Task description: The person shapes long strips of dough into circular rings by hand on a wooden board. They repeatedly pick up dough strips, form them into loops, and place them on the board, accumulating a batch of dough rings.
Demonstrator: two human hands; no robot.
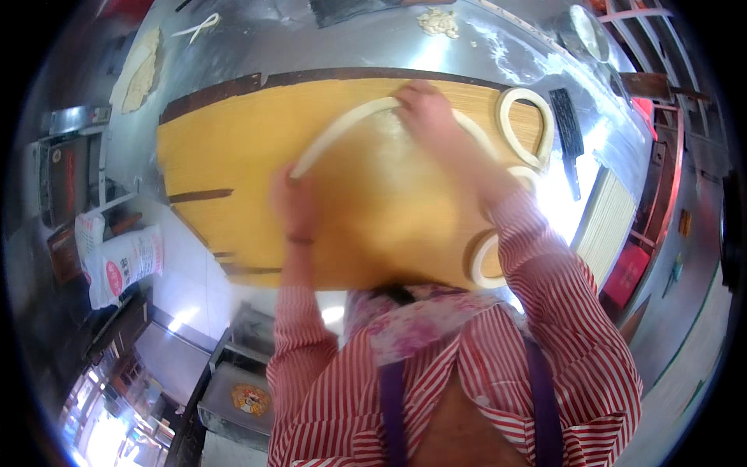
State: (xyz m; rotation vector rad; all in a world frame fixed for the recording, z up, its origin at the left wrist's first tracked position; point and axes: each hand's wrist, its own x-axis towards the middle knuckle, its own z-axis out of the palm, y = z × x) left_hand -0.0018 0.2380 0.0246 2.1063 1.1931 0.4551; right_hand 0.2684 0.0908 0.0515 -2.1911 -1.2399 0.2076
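Observation:
A long pale rope of dough (338,132) arches over a yellow wooden board (210,148). My left hand (296,202), smeared by motion, closes round the rope's left end. At the top of the arch my right hand (424,109) grips the same rope, its fingers wrapped over it. Beyond that hand the dough runs down to the right and partly behind my right forearm. A loop of dough (506,117) lies at the board's right edge. Another curved piece of dough (481,261) rests near the front right, partly hidden by my sleeve.
Right of the board lies a dark-bladed knife (566,121) on the metal table (311,50). Dough scraps (438,23) and a flattened dough piece (142,71) sit behind it. A metal bowl (587,33) stands far right. White sacks (124,261) are at the left.

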